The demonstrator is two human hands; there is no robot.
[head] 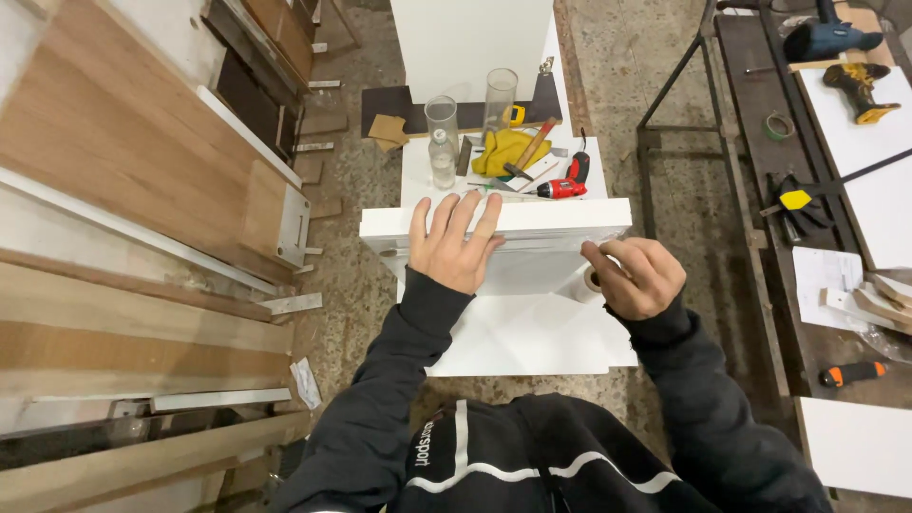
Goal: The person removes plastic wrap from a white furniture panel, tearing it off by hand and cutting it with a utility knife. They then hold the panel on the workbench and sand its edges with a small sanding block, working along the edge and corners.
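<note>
A white worktop (532,342) stands on a rough concrete floor (608,85). On it rests a long white panel (560,217), laid crosswise. Beyond the panel lie a clear plastic bottle (442,157), two tall clear tubes (500,93) standing upright, a yellow cloth (502,152), a hammer (528,152) across the cloth, and a red and black power screwdriver (568,180). To the right, a dark metal worktop (760,85) carries white boards (869,142), a yellow drill (860,90), black gloves (793,214) and an orange-handled tool (853,373). Wooden planks (123,142) lie on the floor at left.
</note>
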